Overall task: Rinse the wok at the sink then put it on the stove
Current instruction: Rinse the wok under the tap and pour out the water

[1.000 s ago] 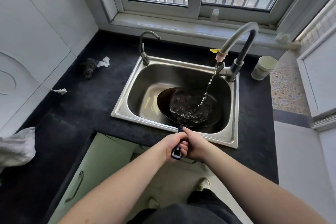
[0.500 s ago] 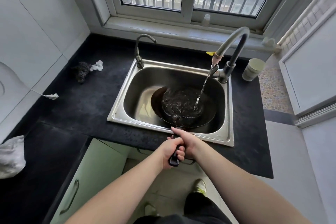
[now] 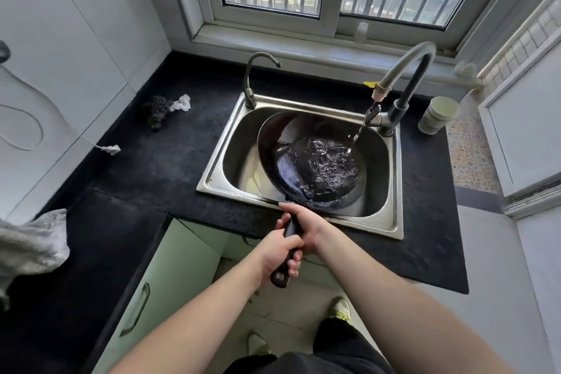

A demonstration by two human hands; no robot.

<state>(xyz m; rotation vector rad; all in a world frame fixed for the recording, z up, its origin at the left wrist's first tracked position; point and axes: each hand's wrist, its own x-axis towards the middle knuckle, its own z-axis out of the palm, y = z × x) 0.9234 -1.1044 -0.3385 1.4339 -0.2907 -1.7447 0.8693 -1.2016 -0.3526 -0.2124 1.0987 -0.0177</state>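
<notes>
We hold the wok (image 3: 312, 161) by its long dark handle (image 3: 287, 247), both hands clenched around it: the left hand (image 3: 277, 253) lower on the grip, the right hand (image 3: 305, 222) just ahead of it, nearer the bowl. The wok sits inside the steel sink (image 3: 303, 222), directly beyond our hands, tilted with its far-left rim raised and water pooled toward the side nearest us and to the right. A thin stream from the tall tap (image 3: 403, 79), ahead and to the right of our hands, lands on the wok's right inner wall.

We judge the rinse to be in progress, with the stove step not yet begun; no stove shows here. To do it well, we keep both hands firm, since the water makes the bowl heavy at the end of a long lever. We roll the handle slowly so the water sweeps all the inner wall, then tip the rim low into the sink, away from the dark table (image 3: 158, 167) around it, and pour without splashing. We let it drip before lifting it clear.
</notes>
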